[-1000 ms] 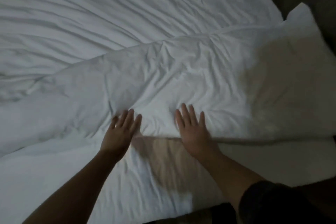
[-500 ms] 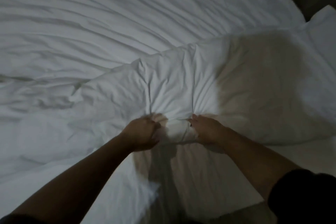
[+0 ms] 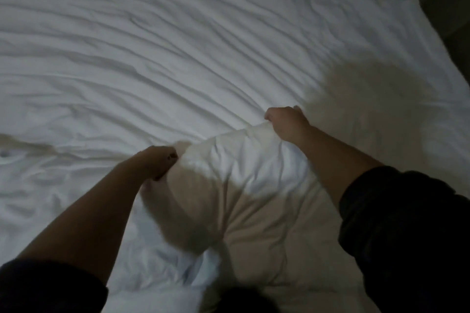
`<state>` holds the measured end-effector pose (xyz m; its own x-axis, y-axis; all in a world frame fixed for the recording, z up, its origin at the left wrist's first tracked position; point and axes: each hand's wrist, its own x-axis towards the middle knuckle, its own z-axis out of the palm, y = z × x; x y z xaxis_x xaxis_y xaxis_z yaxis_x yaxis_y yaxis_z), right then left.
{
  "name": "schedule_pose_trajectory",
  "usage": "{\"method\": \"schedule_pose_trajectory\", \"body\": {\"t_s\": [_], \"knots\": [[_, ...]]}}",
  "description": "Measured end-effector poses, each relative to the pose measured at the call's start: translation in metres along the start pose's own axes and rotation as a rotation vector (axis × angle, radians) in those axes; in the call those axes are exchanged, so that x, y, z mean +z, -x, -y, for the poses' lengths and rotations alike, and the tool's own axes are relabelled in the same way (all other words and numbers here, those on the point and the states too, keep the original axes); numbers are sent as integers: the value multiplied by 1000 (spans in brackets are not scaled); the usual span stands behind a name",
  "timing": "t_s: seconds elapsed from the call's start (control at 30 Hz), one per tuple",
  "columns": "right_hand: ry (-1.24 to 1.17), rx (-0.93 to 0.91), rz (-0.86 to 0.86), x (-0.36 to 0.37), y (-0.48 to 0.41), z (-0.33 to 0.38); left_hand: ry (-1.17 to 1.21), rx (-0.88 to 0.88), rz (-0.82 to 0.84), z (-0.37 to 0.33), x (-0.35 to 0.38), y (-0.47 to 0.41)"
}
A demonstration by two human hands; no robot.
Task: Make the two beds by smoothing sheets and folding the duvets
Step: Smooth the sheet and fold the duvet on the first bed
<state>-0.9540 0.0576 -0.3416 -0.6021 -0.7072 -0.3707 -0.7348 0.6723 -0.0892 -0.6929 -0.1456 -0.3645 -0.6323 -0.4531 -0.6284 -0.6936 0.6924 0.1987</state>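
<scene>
Head view: left hand (image 3: 159, 161), right hand (image 3: 286, 122) grip duvet (image 3: 241, 185).

The sheet (image 3: 178, 40) across the upper part of the frame is seen to be white woven cloth, matt, its surface rippled by long shallow creases. The duvet (image 3: 236, 185) in the lower middle is shown as a thicker, padded white cloth, matt and soft, puckered into deeper folds where it is bunched. The sleeves (image 3: 407, 223) at the lower right and lower left corners are made of dark, dull fabric whose weave cannot be made out in the dim light.
</scene>
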Motion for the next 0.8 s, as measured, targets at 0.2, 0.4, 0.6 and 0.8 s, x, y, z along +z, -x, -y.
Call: {"method": "schedule_pose_trajectory", "body": {"t_s": [0.2,0.4,0.6,0.8], "knots": [[116,-67,616,9,-41,-5,-132,76,258,15,3,-7],[226,-56,989,2,-41,-20,-127,5,352,8,-5,-8],[-506,-121,452,-30,-65,-51,235,-122,630,-18,-31,-6],[-402,35,-192,-17,-89,-59,392,-67,-221,-12,-118,-60]]}}
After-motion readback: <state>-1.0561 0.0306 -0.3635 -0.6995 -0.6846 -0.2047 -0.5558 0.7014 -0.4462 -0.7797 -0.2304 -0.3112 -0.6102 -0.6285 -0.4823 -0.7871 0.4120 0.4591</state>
